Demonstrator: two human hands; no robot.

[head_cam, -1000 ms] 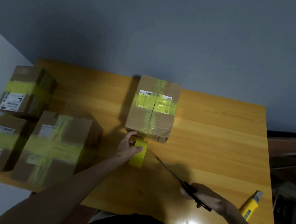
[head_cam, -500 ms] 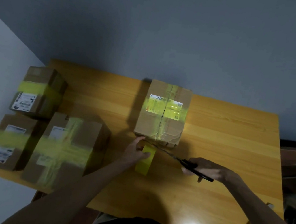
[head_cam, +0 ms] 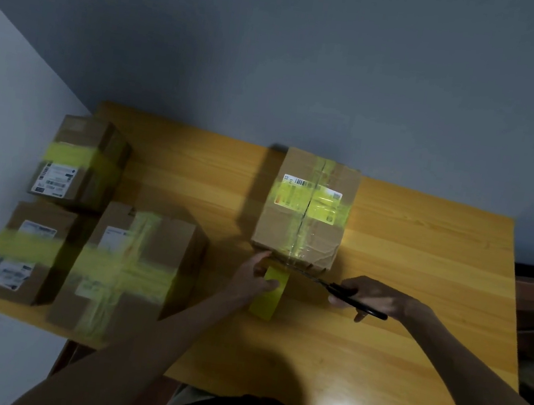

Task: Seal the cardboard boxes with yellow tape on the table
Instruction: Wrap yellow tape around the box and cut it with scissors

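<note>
Box: the cardboard box (head_cam: 303, 228) stands mid-bench (head_cam: 423, 260), with yellow tape (head_cam: 314, 204) across its label and a strip (head_cam: 294, 262) running off its near edge.
Tape roll: the tape roll (head_cam: 270, 301) is just in front of that edge, joined to the box by the strip.
Left hand: the left hand (head_cam: 252, 278) has its fingers curled round the roll.
Right hand: the right hand (head_cam: 379, 297) is clamped on the scissors (head_cam: 353, 300), whose blades are at the strip.
Cut well: probably keep the strip taut, snip close to the roll, then press the tail flat.
Nearby: three taped boxes (head_cam: 124, 267) sit on the left.

You had a smooth, varnished wooden table (head_cam: 423, 260), glossy with glare at 6 o'clock. At 12 o'clock, the matt brown cardboard box (head_cam: 279, 228) carried shiny, wrinkled plastic yellow tape (head_cam: 330, 208).
</note>
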